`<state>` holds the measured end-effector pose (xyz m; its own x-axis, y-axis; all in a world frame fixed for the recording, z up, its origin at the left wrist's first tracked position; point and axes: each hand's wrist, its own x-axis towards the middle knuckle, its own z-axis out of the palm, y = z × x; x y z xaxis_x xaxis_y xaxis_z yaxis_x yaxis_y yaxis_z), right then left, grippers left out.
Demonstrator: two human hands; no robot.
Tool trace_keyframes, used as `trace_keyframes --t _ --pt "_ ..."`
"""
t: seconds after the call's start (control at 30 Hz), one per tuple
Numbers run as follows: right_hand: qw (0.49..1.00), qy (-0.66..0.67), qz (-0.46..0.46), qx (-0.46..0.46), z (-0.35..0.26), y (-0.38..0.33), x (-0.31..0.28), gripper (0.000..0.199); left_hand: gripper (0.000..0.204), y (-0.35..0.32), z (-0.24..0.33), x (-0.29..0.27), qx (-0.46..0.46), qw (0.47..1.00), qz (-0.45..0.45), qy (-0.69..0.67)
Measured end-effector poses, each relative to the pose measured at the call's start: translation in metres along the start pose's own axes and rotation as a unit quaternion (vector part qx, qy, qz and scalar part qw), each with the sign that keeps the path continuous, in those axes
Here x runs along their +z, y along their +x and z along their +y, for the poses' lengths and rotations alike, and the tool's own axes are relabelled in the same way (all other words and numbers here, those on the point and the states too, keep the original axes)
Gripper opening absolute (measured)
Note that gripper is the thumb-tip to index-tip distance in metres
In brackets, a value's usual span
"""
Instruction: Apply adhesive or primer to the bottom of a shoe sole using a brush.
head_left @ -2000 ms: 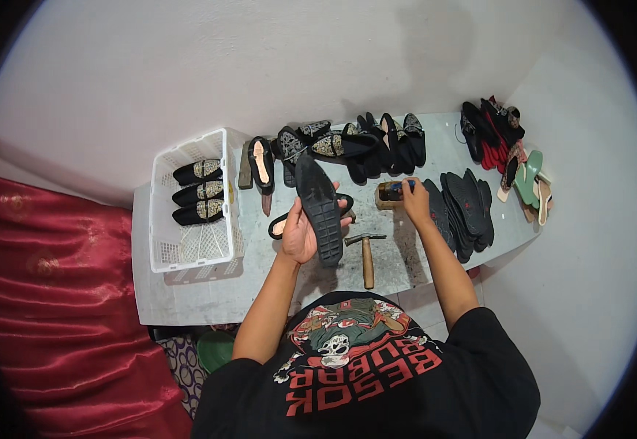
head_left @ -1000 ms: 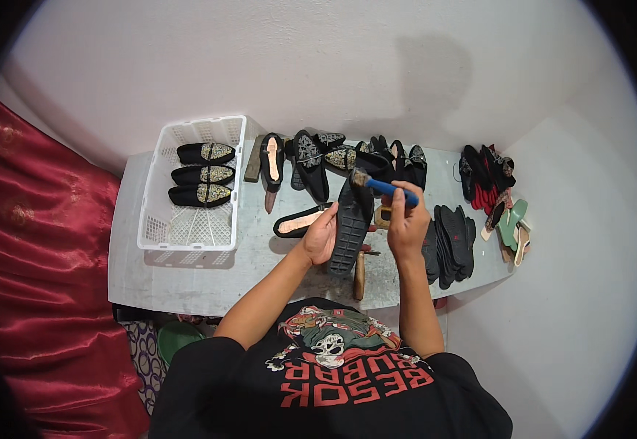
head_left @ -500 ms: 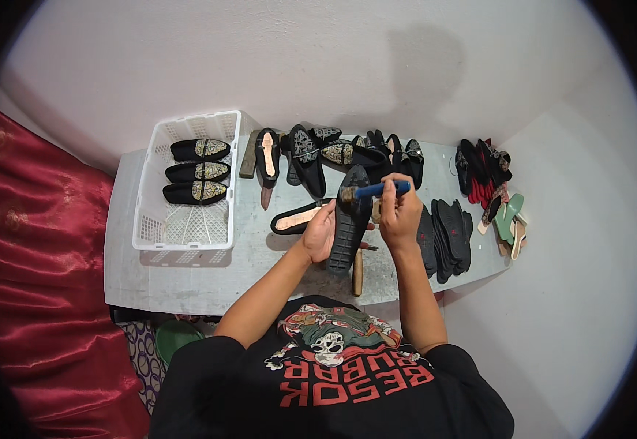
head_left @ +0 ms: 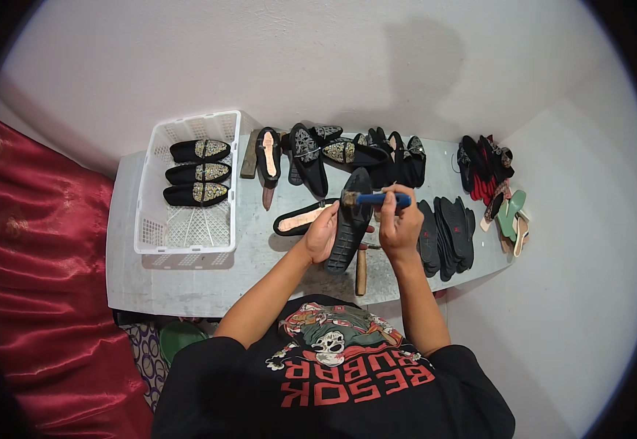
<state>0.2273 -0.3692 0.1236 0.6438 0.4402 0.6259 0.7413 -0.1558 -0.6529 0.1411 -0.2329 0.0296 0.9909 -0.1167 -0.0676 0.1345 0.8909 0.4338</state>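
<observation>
My left hand (head_left: 321, 235) is wrapped round a black shoe sole (head_left: 348, 238), which is tilted with its treaded face up. Whether an upper is attached beneath is hidden. In my right hand (head_left: 400, 230) is a blue-handled brush (head_left: 384, 198). Its bristles touch the smooth upper part of the sole. Partly behind my left hand lies a black shoe (head_left: 298, 220) with a pale insole. A tool with a wooden handle (head_left: 361, 272) rests on the table below the sole; its head is partly hidden.
A white plastic basket (head_left: 186, 250) with three black patterned shoes stands at the left of the grey table (head_left: 165, 285). Several shoes (head_left: 355, 153) line the back. Loose black soles (head_left: 450, 238), dark-and-red shoes (head_left: 484, 167) and green sandals (head_left: 511, 214) lie at the right.
The brush has shifted slightly down on the sole and now lies more level. My right hand has moved a little down with it, while my left hand keeps its hold.
</observation>
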Motion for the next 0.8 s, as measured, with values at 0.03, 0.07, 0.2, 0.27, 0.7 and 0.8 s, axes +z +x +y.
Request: trace_keyframes --t 0.03,0.07,0.2,0.27,0.7,0.8 --pt "0.999 0.007 0.016 0.030 0.001 0.005 -0.002 0.015 0.061 0.001 0.001 0.002 -0.005 1.000 -0.001 -0.002" --pt "0.997 0.014 0.034 0.061 0.002 0.011 -0.002 0.018 0.061 0.001 0.001 0.001 -0.009 1.000 -0.001 0.000" --pt "0.997 -0.003 0.078 0.029 0.017 0.031 0.001 0.017 0.061 0.005 -0.001 0.003 -0.016 0.999 -0.023 0.020" --pt "0.996 -0.023 0.089 0.014 0.018 0.026 0.003 0.016 0.062 0.003 -0.002 0.003 0.000 1.000 -0.024 0.008" --pt "0.995 -0.028 0.093 0.017 0.009 0.030 0.002 0.013 0.062 0.001 0.003 -0.002 -0.010 0.999 -0.042 0.016" --pt "0.996 -0.019 0.071 0.054 0.004 0.023 -0.002 0.013 0.063 -0.001 0.002 0.000 -0.006 0.999 -0.036 0.014"
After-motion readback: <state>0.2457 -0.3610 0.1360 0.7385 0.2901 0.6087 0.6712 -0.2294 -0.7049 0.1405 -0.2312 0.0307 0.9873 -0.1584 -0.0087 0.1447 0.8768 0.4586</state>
